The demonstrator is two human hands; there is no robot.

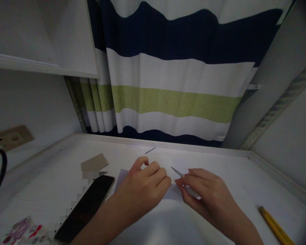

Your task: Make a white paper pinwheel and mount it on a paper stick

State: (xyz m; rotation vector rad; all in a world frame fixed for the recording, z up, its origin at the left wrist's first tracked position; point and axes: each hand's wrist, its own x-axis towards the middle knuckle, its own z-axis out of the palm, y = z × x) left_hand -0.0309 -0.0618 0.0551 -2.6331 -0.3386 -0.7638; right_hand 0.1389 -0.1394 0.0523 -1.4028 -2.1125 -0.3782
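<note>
My left hand (149, 182) is closed over a pale sheet of paper (121, 177), back of the hand up and fingers curled. Whatever those fingers hold is hidden beneath them. To its right, my right hand (209, 189) is closed, thumb and fingertips drawn together near the paper. Small pointed metal scissors (177, 171) stick out from its fingers toward the upper left, with a bit of red by the grip; the handles are mostly covered. A narrow gap separates the two hands.
A black phone (88, 206) lies left of my left forearm, with a brown cardboard piece (95, 162) behind it. Small coloured items in clear plastic (28, 231) sit front left. A yellow cutter-like tool (274, 224) lies right. A thin dark stick (150, 150) rests near the raised back edge.
</note>
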